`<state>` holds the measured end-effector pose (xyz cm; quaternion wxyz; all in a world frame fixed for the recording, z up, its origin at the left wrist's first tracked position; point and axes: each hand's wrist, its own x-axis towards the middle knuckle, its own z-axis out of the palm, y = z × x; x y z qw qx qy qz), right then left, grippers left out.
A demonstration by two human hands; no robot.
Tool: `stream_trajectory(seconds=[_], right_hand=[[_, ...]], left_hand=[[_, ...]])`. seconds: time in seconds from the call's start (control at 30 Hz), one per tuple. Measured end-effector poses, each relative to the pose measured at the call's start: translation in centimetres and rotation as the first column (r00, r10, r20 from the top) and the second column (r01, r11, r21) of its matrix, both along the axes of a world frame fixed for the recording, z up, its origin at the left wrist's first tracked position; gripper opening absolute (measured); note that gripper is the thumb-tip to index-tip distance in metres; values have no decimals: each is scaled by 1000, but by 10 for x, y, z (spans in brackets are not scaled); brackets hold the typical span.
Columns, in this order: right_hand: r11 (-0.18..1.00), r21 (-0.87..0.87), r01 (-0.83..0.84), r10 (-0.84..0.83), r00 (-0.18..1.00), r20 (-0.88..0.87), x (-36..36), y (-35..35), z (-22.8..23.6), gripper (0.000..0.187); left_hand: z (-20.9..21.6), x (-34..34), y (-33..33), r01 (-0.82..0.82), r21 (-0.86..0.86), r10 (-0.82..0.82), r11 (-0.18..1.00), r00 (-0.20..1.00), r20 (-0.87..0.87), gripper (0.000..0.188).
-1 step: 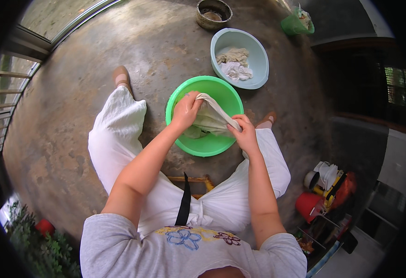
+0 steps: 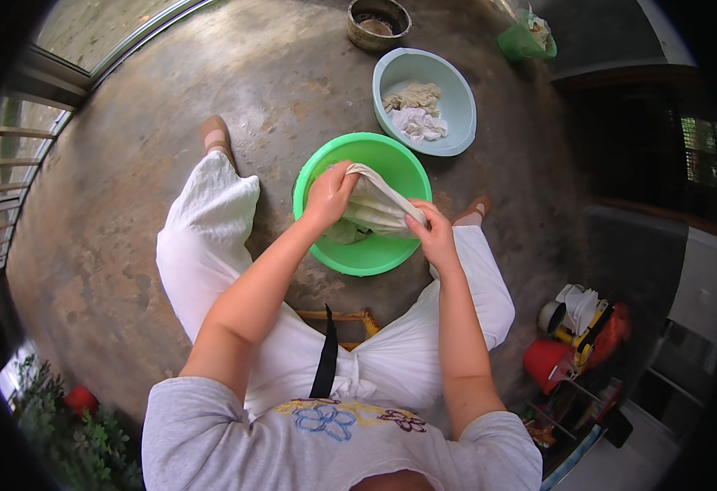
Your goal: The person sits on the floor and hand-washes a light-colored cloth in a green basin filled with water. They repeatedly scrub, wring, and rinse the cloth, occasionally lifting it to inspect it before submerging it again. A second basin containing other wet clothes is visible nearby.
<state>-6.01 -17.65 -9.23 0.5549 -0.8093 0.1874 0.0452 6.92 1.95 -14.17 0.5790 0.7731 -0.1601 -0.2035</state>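
Observation:
A pale cream cloth [image 2: 377, 204] is stretched between my two hands over a bright green basin [image 2: 367, 260] on the floor between my feet. My left hand [image 2: 331, 195] grips its edge over the basin's left half, fingers closed. At the basin's right rim, my right hand [image 2: 433, 235] pinches the other end of the same edge, which runs as a folded band from hand to hand. The cloth's lower part hangs into the basin, where its bottom folds are partly hidden behind my left hand and wrist.
A pale blue basin [image 2: 465, 123] holding crumpled white and cream cloths stands just beyond, to the right. Farther back are a worn metal pot [image 2: 379, 39] and a green bin [image 2: 518, 45]. At right, a red bucket [image 2: 543, 365] sits among household items. A plant [image 2: 72, 434] grows at lower left.
My right hand has shifted very slightly on the cloth's edge. Both hands keep their hold, and the basins stay where they were.

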Motion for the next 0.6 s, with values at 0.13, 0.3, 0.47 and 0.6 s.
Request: stream_trajectory(seconds=[0.13, 0.3, 0.47, 0.6], right_hand=[[696, 648, 308, -422, 906, 23, 26, 18, -14, 46], [900, 250, 357, -422, 859, 291, 55, 72, -51, 35], [800, -489, 349, -253, 934, 253, 74, 93, -72, 32], [798, -369, 477, -459, 877, 142, 84, 72, -78, 31]], left_hand=[[-9, -9, -13, -110, -227, 61, 968, 975, -212, 32], [-36, -10, -34, -619, -322, -38, 716, 426, -904, 47], [-62, -39, -39, -586, -321, -118, 743, 358, -926, 36], [-45, -40, -40, -544, -273, -130, 793, 287, -949, 26]])
